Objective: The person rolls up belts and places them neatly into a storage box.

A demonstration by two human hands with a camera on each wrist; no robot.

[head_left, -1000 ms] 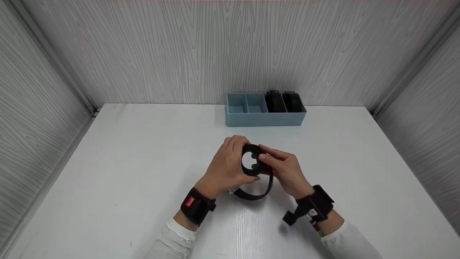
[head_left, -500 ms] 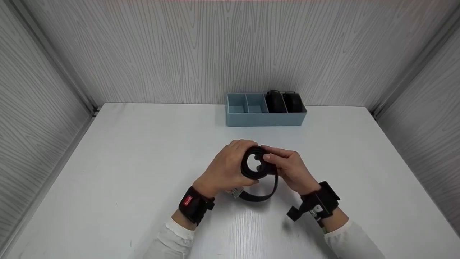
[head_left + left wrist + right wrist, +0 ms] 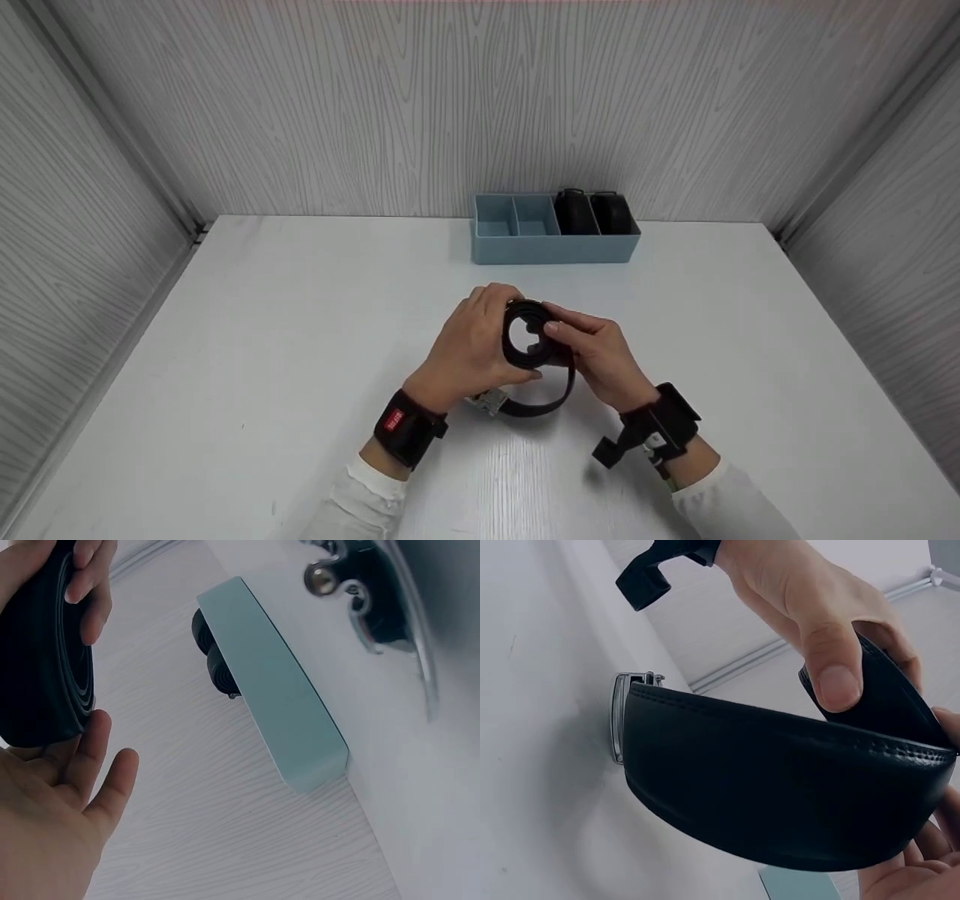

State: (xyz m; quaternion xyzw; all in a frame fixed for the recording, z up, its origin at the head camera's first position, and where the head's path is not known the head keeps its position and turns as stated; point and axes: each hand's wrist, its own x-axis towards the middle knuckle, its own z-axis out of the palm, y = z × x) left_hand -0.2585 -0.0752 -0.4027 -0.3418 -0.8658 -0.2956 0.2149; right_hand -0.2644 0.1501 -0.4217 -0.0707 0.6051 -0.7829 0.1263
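Observation:
A black leather belt [image 3: 531,361] is wound into a coil between the hands, above the white table. My left hand [image 3: 476,345] curls round the coil's left side, thumb below. From the right, my right hand [image 3: 600,352] pinches the coil, its thumb at the inner edge. The belt's loose end hangs under the coil in a curve and carries a silver buckle [image 3: 491,401], low by the left hand. In the right wrist view, the unwound strap [image 3: 780,780] sweeps across close to the camera. The left wrist view shows the wound layers edge-on.
Behind the hands, a blue-grey divided box [image 3: 555,250] stands against the back wall. Its two right compartments each hold a black rolled belt [image 3: 574,214]; the two left ones show bare floors. Grey wood-grain panels enclose the white table [image 3: 300,337] at the back and sides.
Both hands and the coil shifted slightly down and right, then back up and left. More of the buckle shows beside the left hand now than one second ago.

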